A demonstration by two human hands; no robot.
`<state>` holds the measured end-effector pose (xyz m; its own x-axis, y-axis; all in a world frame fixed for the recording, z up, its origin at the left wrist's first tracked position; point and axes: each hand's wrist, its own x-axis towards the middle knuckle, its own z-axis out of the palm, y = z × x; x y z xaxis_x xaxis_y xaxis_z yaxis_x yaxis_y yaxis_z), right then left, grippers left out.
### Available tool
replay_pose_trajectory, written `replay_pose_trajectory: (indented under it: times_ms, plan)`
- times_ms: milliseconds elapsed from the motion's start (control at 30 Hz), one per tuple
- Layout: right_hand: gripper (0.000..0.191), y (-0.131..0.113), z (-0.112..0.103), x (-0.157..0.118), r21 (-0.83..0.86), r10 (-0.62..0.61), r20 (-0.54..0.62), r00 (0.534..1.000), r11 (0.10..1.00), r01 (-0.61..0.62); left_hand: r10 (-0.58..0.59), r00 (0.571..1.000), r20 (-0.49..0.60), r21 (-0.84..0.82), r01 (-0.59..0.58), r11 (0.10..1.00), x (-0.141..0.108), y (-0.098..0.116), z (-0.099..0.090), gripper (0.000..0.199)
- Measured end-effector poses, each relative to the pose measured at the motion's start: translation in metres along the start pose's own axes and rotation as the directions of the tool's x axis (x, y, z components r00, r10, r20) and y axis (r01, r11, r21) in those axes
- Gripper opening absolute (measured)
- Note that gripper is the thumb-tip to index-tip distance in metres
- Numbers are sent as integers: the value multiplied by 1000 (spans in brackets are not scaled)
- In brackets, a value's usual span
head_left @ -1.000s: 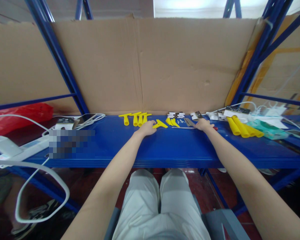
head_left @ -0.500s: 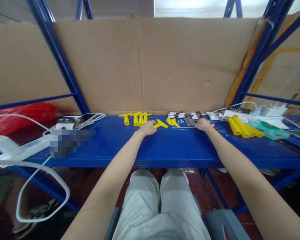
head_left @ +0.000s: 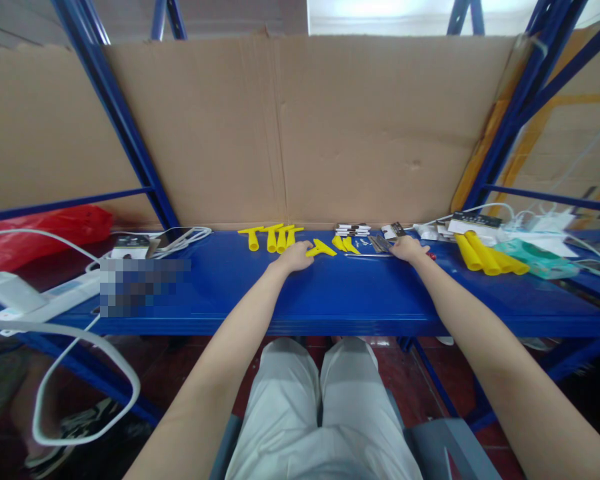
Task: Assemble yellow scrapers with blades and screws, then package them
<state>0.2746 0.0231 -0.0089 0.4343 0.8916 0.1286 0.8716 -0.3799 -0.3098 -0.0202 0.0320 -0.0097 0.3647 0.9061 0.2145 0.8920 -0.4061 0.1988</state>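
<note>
Judging the yellow T-piece (head_left: 322,249): light, stiff plastic, we reckon; smooth enough to slide, hardly fragile; best taken by its short leg
T-piece spot: lying on the blue table (head_left: 340,293), just left of the screwdriver (head_left: 366,255)
Left hand (head_left: 296,257): farther left of the screwdriver, fingers loosely curled at the T-piece's edge; we cannot tell if they pinch it
Right hand (head_left: 407,249): over the screwdriver's handle end, fingers bent, grip hidden from us
Yellow row (head_left: 271,241): well left of the screwdriver
Hands and T-piece versus half a second ago: no shift that we can see
</note>
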Motion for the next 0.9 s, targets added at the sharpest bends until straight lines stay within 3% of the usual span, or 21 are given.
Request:
replay_pose_trajectory:
  times_ms: [267, 500, 600, 733, 800, 900]
  plan:
    - [18, 7, 1, 9, 93, -19, -142, 990, 995, 32, 11, 1000, 0, 11, -11, 1000, 0, -1, 1, 43]
    - [16, 7, 4, 16, 179, -178, -341, 923, 952, 250, 43, 999, -9, -37, -43, 998, 0, -2, 1, 43]
    - [13, 1, 6, 14, 165, -324, -423, 846, 891, 423, 109, 991, -77, -88, -115, 989, 1, -2, 3, 43]
    - [11, -9, 9, 7, 113, -558, -508, 656, 712, 693, 172, 970, -172, -140, -197, 971, 4, -3, 6, 45]
    - [11, -17, 11, 2, 109, -621, -527, 580, 628, 771, 183, 965, -187, -144, -211, 967, 4, -4, 7, 46]
    - [11, -29, 15, -6, 130, -656, -527, 540, 566, 814, 193, 960, -202, -140, -223, 965, 6, -5, 8, 46]
